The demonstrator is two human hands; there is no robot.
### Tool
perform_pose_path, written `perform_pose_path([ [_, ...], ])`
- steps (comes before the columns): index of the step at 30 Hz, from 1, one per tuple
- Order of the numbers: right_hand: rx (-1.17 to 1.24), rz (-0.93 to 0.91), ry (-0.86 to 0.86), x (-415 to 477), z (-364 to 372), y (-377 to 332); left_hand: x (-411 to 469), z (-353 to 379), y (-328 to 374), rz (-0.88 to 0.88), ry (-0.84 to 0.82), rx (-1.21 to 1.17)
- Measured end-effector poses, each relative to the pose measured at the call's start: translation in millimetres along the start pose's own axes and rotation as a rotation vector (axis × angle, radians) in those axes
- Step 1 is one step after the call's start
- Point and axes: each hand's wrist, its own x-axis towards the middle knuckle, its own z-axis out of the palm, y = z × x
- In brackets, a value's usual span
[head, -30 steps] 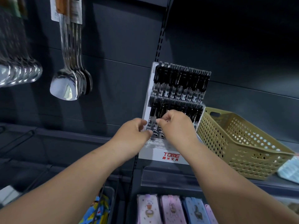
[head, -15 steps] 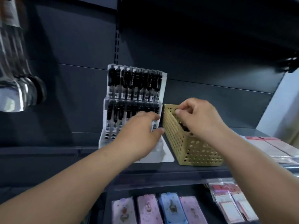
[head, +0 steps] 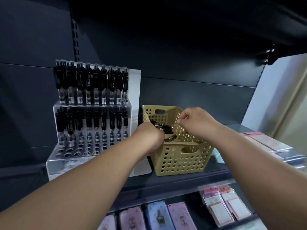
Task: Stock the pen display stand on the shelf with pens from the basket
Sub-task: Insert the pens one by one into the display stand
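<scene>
The clear tiered pen display stand (head: 66, 165) sits on the dark shelf at left. Its two upper rows are full of black pens (head: 93, 83), and the front rows show open holes. Right beside it stands the tan perforated basket (head: 179, 160) with several black pens (head: 163, 129) lying inside. My left hand (head: 149, 140) reaches over the basket's left wall, its fingers curled around pens in there. My right hand (head: 194, 123) pinches the basket's right rim from above.
The shelf edge (head: 166, 185) runs just in front of the basket. Flat wrapped packs (head: 269, 145) lie on the shelf to the right. On the shelf below are pastel pencil cases (head: 156, 216) and hanging notepad packets (head: 222, 206). Another shelf hangs dark overhead.
My left hand left the stand and went right, into the basket. My right hand shifted from inside the basket to its right rim. The view swung right and down.
</scene>
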Motion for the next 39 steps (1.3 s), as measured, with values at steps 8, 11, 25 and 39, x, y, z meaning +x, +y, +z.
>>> perform_pose_path([
  [8,0.028,0.129,-0.154,14,16,5,-2,0,-21,0.316,0.128,0.215],
  [11,0.076,0.204,-0.088,24,17,13,-10,2,-31,0.409,0.175,0.228],
  [25,0.442,0.552,-0.230,26,48,12,-12,5,-39,0.488,0.201,0.270],
  [39,-0.231,0.349,-0.309,28,60,-10,-12,6,-37,0.471,0.178,0.257],
])
